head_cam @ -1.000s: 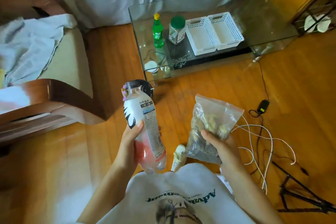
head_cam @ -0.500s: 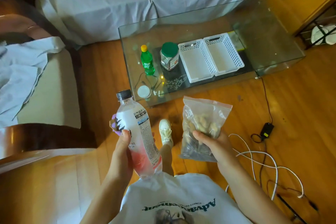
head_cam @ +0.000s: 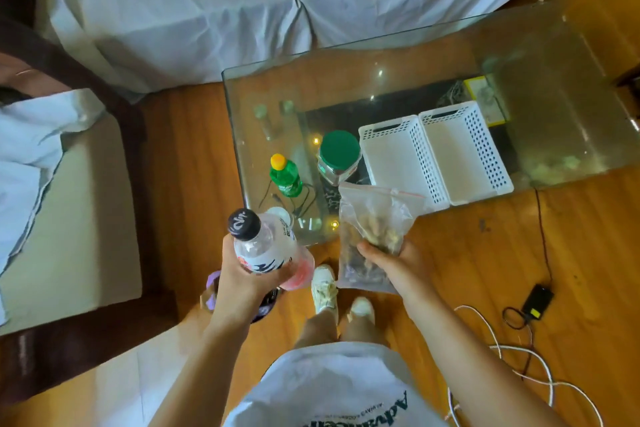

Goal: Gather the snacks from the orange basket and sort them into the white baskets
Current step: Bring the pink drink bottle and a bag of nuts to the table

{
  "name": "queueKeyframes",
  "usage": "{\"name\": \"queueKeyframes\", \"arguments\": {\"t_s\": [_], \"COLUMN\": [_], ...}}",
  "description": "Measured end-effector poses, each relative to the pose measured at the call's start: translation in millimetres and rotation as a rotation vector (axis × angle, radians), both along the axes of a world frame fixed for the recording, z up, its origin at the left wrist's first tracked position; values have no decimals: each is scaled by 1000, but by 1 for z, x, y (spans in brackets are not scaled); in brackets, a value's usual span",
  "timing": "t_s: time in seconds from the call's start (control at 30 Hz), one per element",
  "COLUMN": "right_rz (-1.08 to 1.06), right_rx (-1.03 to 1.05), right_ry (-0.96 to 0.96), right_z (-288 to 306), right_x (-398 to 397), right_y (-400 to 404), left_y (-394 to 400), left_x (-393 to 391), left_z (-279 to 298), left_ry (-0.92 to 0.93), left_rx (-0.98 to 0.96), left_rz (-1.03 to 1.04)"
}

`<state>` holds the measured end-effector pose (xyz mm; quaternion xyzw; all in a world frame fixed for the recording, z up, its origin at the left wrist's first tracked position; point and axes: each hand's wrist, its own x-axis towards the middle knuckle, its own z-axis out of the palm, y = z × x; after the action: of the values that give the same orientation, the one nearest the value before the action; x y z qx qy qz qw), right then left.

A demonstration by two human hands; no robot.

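Note:
My left hand (head_cam: 242, 274) grips a white and pink drink bottle (head_cam: 266, 250) with a black cap, held upright near the glass table's front left corner. My right hand (head_cam: 394, 263) holds a clear zip bag of snacks (head_cam: 374, 225) by its lower part, just in front of the table. Two white baskets (head_cam: 401, 163) (head_cam: 460, 152) stand side by side on the glass table (head_cam: 381, 62); both look empty. A green bottle (head_cam: 285, 175) with a yellow cap and a green-lidded jar (head_cam: 337, 158) stand left of them. No orange basket is in view.
A sofa under white sheets (head_cam: 207, 10) lies behind the table. A wooden armchair with a cushion (head_cam: 69, 204) is at left. White cables (head_cam: 519, 367) and a black adapter (head_cam: 536, 298) lie on the wooden floor at right. My feet (head_cam: 325, 284) stand before the table.
I have walked closer to the glass table, so the baskets loom larger. Both hands carried the bottle and the bag forward; the bottle is now held more upright.

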<state>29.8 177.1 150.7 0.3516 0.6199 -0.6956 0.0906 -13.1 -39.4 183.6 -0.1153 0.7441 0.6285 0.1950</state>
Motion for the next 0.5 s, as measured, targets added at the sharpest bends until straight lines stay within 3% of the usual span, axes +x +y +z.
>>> {"name": "queueKeyframes", "arguments": {"t_s": [0.2,0.5], "right_rz": [65,396], "right_rx": [-2,198], "right_ry": [-170,-290], "right_z": [-106,-247], "right_x": [-51,-97], "right_y": [6,12], "left_y": [26,41], "left_x": [-40,-72], "left_z": [-97,-227], "left_ry": [4,60], "left_rx": [-80,-226], "left_rz": [126,176]}}
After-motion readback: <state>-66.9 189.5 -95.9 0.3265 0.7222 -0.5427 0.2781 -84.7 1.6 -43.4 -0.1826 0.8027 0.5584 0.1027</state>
